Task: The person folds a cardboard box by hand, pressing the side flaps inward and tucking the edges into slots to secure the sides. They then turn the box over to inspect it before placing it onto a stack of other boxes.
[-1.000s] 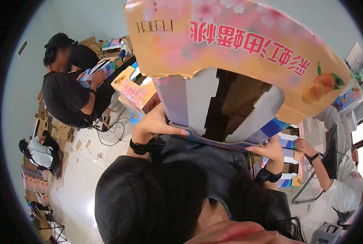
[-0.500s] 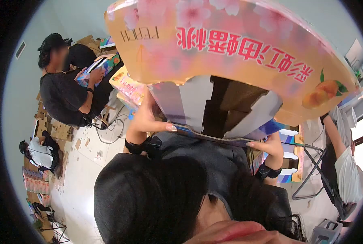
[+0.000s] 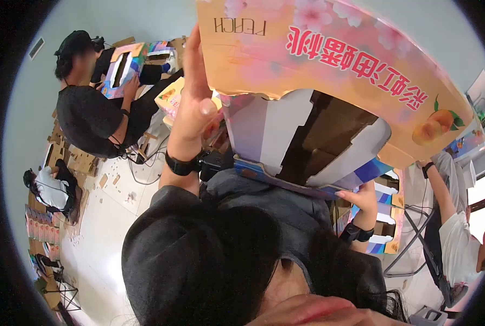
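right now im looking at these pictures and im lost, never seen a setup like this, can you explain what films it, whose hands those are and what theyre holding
There is no machine here: these are a person's bare hands, filmed by a camera on their own head. It looks forward and down, so their dark top shows below the hands.

They have a printed cardboard box, its lettering upside down to us and its opening facing the camera. The right hand holds the near edge, thumb on top. The left hand is at the box's left side; its grip is unclear.

Cardboard scraps lie on the pale floor. To the left, a co-worker in black holds another box.
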Demonstrator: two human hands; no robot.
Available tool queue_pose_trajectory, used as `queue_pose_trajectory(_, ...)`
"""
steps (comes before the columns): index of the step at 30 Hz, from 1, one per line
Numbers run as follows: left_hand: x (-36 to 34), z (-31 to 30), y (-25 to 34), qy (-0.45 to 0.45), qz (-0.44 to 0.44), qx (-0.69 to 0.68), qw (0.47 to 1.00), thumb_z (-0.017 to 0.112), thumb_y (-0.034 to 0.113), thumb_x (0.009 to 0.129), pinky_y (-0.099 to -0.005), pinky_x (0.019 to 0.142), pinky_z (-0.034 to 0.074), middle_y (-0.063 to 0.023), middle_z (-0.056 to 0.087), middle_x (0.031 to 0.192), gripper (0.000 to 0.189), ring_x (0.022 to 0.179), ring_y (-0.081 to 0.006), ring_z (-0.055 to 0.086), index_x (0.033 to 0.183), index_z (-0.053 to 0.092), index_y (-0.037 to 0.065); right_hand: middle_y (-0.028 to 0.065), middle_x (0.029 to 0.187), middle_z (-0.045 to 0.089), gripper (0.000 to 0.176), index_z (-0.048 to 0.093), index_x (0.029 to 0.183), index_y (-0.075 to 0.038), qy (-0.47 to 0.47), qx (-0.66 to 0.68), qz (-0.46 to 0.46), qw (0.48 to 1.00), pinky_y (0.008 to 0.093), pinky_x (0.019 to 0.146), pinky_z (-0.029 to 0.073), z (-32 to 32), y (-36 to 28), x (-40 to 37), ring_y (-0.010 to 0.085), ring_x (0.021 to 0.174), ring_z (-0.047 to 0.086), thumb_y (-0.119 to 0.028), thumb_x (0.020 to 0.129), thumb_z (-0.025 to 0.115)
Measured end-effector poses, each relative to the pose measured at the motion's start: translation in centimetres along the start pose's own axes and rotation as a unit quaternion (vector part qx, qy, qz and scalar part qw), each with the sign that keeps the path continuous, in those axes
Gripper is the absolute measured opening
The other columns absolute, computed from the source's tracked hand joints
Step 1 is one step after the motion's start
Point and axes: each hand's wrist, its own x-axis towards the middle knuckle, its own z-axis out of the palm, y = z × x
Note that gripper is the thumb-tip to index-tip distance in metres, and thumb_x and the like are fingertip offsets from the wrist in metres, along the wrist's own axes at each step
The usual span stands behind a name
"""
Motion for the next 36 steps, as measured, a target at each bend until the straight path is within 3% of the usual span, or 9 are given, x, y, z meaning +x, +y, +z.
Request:
queue_pose_trajectory(6,1.1,-1.9,-2.2,-0.036,-0.155,-0.060,0.985,0.068,0.074,0.067,-0.0287,0.092,0.044,-0.0098,0.048,0.134,0.111,0.119,-0.0170,0.050,0.142,0.032,-0.001,0.0076,0.121,0.058,0.090,0.046,0.132,-0.001,-0.002,0.017,-0.018,1.000,0.0358,0.096,0.044,-0.3,0.2,1.7,0.0193,0.111,0.056,-0.011,0.055,0.091)
queue_pose_trajectory(12,0.3,0.2,-1.7,0.044,-0.107,-0.061,0.991,0.070,0.071,0.066,-0.0340,0.097,0.043,-0.0119,0.049,0.132,0.110,0.119,-0.0203,0.051,0.141,0.033,0.000,0.0071,0.127,0.053,0.091,0.042,0.134,-0.001,0.012,0.076,-0.008,0.997,0.0359,0.101,0.040,-0.1,0.7,1.3,0.0186,0.117,0.051,-0.009,0.057,0.090)
queue_pose_trajectory(16,-0.3,0.4,-2.1,0.094,-0.107,-0.080,0.987,0.067,0.067,0.072,-0.0364,0.099,0.043,-0.0135,0.050,0.132,0.100,0.119,-0.0232,0.052,0.139,0.035,0.000,0.0071,0.131,0.051,0.094,0.039,0.138,-0.001,0.022,0.115,-0.009,0.993,0.0358,0.103,0.038,0.4,0.2,1.8,0.0196,0.122,0.048,-0.009,0.059,0.089)
queue_pose_trajectory(21,-1.2,-2.2,-4.8,0.198,-0.017,-0.089,0.976,0.056,0.055,0.082,-0.0380,0.094,0.047,-0.0146,0.056,0.124,0.078,0.112,-0.0252,0.057,0.134,0.041,-0.001,0.0103,0.141,0.039,0.093,0.036,0.141,0.000,0.037,0.042,-0.070,0.996,0.0366,0.105,0.034,0.9,1.0,2.7,0.0231,0.129,0.041,-0.026,0.066,0.084)
queue_pose_trajectory(25,-0.9,-4.7,-6.0,0.290,0.068,-0.121,0.947,0.048,0.042,0.091,-0.0362,0.085,0.051,-0.0143,0.059,0.117,0.059,0.101,-0.0230,0.062,0.127,0.047,-0.005,0.0126,0.142,0.040,0.090,0.035,0.144,-0.005,0.054,-0.075,-0.052,0.994,0.0429,0.105,0.035,0.9,0.6,3.7,0.0269,0.130,0.041,-0.028,0.070,0.081)
queue_pose_trajectory(28,-0.7,-6.1,-5.7,0.313,0.079,-0.121,0.939,0.045,0.039,0.094,-0.0346,0.081,0.052,-0.0134,0.061,0.111,0.052,0.094,-0.0208,0.063,0.122,0.050,-0.005,0.0136,0.141,0.042,0.089,0.034,0.145,-0.007,0.079,-0.081,-0.025,0.993,0.0442,0.104,0.036,1.3,1.0,3.9,0.0269,0.131,0.040,-0.026,0.072,0.080)
queue_pose_trajectory(33,-1.4,-6.5,-4.6,0.372,0.064,-0.090,0.922,0.040,0.047,0.093,-0.0332,0.076,0.051,-0.0082,0.061,0.103,0.051,0.094,-0.0184,0.061,0.119,0.051,0.004,0.0201,0.149,0.032,0.098,0.022,0.148,0.003,0.027,-0.016,-0.013,0.999,0.0397,0.114,0.021,3.1,2.5,4.8,0.0286,0.138,0.029,-0.020,0.073,0.080)
queue_pose_trajectory(36,-2.4,-8.3,-4.6,0.410,0.069,-0.035,0.909,0.037,0.055,0.091,-0.0408,0.084,0.052,-0.0135,0.059,0.117,0.066,0.102,-0.0256,0.061,0.129,0.048,0.003,0.0205,0.150,0.029,0.099,0.019,0.148,0.004,0.008,-0.074,-0.027,0.997,0.0385,0.114,0.019,3.8,3.1,5.7,0.0286,0.140,0.026,-0.020,0.073,0.080)
